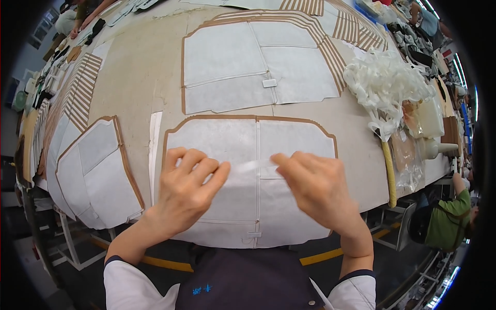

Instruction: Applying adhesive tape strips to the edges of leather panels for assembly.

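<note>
Both my hands are raised over a white sewn panel with brown edging (212,139) at the table's near edge. Between them stretches a short, whitish translucent strip (249,166), smeared by motion. My left hand (191,178) has its fingers curled, with thumb and forefinger at the strip's left end. My right hand (315,178) is closed in a pinch at its right end. The panel beneath has a vertical seam, and a small white tab (254,235) sits on it near the lower edge. My hands cover parts of the panel's middle.
Overlapping brown-edged panels (222,57) lie farther back, and another stack (98,165) lies at left. A tangled heap of white strips (385,85) sits at right above a yellow-wrapped rod (388,173). A person in green (448,219) is beyond the right edge.
</note>
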A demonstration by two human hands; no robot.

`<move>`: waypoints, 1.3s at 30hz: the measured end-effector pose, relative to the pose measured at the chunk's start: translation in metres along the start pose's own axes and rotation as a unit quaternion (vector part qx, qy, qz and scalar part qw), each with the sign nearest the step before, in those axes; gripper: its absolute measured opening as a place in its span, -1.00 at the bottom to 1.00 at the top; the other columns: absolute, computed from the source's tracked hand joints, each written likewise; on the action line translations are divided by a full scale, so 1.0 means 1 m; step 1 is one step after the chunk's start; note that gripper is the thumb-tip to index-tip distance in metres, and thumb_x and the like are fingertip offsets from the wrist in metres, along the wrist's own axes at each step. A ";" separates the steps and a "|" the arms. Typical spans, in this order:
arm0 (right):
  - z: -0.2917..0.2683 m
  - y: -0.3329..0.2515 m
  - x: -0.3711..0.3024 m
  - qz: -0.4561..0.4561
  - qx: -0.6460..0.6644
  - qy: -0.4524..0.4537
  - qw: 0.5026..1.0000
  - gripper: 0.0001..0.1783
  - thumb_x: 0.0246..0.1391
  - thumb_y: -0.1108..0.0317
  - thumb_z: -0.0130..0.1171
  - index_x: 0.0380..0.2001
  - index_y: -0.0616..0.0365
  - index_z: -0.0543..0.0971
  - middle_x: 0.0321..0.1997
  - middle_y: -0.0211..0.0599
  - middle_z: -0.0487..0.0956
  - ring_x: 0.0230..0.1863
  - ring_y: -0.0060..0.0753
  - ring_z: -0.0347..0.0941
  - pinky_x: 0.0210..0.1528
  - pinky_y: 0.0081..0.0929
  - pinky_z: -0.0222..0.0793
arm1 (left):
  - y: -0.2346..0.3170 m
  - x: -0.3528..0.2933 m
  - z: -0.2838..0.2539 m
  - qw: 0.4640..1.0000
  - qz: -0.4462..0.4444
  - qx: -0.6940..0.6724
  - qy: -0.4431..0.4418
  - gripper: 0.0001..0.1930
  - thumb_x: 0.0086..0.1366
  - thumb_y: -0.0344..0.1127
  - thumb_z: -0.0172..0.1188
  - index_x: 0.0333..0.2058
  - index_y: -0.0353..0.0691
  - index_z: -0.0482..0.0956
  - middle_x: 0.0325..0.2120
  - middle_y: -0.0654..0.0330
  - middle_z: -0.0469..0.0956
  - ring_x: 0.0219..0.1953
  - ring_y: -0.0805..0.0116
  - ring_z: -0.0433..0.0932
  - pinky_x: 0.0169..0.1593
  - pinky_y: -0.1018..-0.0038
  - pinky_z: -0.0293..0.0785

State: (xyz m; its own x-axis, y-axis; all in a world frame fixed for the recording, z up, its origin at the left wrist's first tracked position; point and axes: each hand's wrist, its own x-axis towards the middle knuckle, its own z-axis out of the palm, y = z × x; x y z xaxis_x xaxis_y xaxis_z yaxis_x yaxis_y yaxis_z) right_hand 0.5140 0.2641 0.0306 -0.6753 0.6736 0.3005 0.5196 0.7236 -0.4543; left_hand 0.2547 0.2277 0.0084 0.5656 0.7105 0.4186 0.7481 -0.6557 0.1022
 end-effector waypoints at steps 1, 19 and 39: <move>-0.004 0.008 0.002 0.023 -0.010 0.045 0.999 -0.71 -0.04 0.56 0.26 -0.17 0.17 0.60 -0.52 -0.28 0.44 -0.54 -0.26 0.44 -0.51 -0.34 0.30 | -0.003 -0.003 -0.001 0.997 -0.003 0.069 0.023 -0.68 -0.03 -0.45 0.46 -0.23 -0.18 0.68 -0.37 0.30 0.54 -0.30 0.31 0.49 -0.14 0.35 0.29; -0.017 0.038 0.029 0.191 0.280 -0.065 0.939 -0.81 0.15 0.52 0.27 -0.15 0.31 0.66 -0.40 -0.31 0.68 -0.38 -0.63 0.61 -0.43 -0.67 0.43 | -0.045 0.043 0.015 0.606 -0.337 -0.682 -0.231 -0.73 0.44 -0.32 0.14 0.03 -0.32 0.55 -0.27 0.24 0.63 -0.47 0.64 0.44 -0.36 0.62 0.38; 0.067 0.127 0.055 0.298 0.197 -0.078 0.931 -0.75 0.19 0.31 0.26 -0.38 0.34 0.57 -0.56 -0.24 0.52 -0.52 -0.46 0.31 -0.37 -0.45 0.30 | -0.088 0.053 0.095 0.757 -0.481 -0.416 -0.148 -0.77 0.32 -0.26 0.31 -0.38 -0.35 0.63 -0.56 0.31 0.53 -0.55 0.62 0.47 -0.45 0.63 0.38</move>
State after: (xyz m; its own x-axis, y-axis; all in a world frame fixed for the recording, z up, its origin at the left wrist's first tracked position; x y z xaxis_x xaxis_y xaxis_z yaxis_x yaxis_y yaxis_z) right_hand 0.5079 0.3833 -0.0669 -0.4132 0.8850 -0.2146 0.6151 0.0975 -0.7824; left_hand 0.2518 0.3478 -0.0638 0.0427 0.9068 -0.4193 0.4554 0.3559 0.8160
